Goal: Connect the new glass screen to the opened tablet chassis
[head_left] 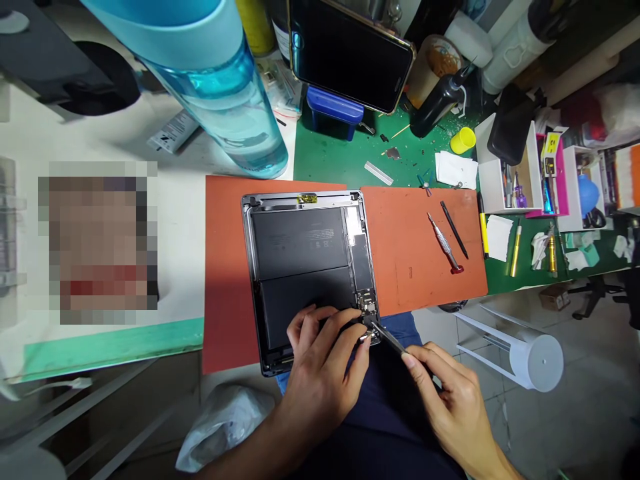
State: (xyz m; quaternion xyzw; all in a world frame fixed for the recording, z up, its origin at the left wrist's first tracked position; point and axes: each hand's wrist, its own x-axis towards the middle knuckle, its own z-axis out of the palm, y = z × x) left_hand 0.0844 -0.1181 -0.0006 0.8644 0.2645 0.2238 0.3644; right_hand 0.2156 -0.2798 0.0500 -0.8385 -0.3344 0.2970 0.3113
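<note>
Your left hand [327, 367] arches over the tablet [300, 275], fingers bent; can't tell if it grips. Your right hand [450, 393] holds a slim metal tool [393, 339], slanted. Tablet: flat, black batteries [301, 241], on smooth reddish mat [226, 280].

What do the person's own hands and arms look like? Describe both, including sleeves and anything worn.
The left hand and right hand are human, five-fingered and ungloved, with no ring or marking that I can see. No watch, bracelet or cable shows at either wrist, and no sleeve covers the visible stretch of either forearm.
</note>
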